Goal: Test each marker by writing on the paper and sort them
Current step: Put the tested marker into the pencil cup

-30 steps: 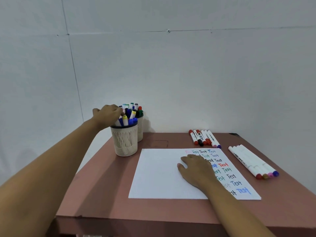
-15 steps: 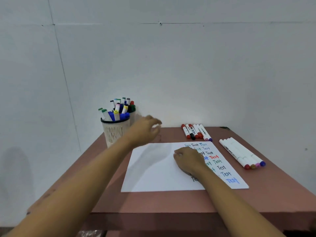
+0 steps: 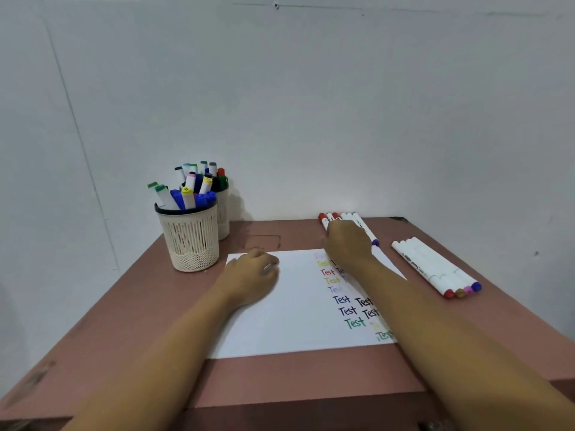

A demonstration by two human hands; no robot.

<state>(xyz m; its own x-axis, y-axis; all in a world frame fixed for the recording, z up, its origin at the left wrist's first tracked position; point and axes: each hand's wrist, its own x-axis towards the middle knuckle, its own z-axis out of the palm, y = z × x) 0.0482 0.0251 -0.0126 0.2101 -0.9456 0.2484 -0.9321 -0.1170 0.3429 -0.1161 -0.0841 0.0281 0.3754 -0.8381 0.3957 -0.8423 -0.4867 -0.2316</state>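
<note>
A white paper (image 3: pixel 280 321) lies on the brown table (image 3: pixel 140 321), with several coloured "Test" words down its right side. My left hand (image 3: pixel 252 275) rests on the paper's upper left part, fingers loosely curled, with no marker seen in it. My right hand (image 3: pixel 345 241) reaches past the paper's far edge and lies over a row of markers (image 3: pixel 357 220) at the back; its fingers are hidden. A second row of white markers (image 3: pixel 435 265) lies to the right. Two mesh cups (image 3: pixel 189 241) with several markers stand at the back left.
A white wall rises right behind the table. The table's front edge is close to me, and its right edge runs just beyond the white markers. Bare table shows between the cups and the paper.
My left hand left the marker cup and came down onto the paper's upper left. My right hand lifted off the paper and moved back to the far row of markers.
</note>
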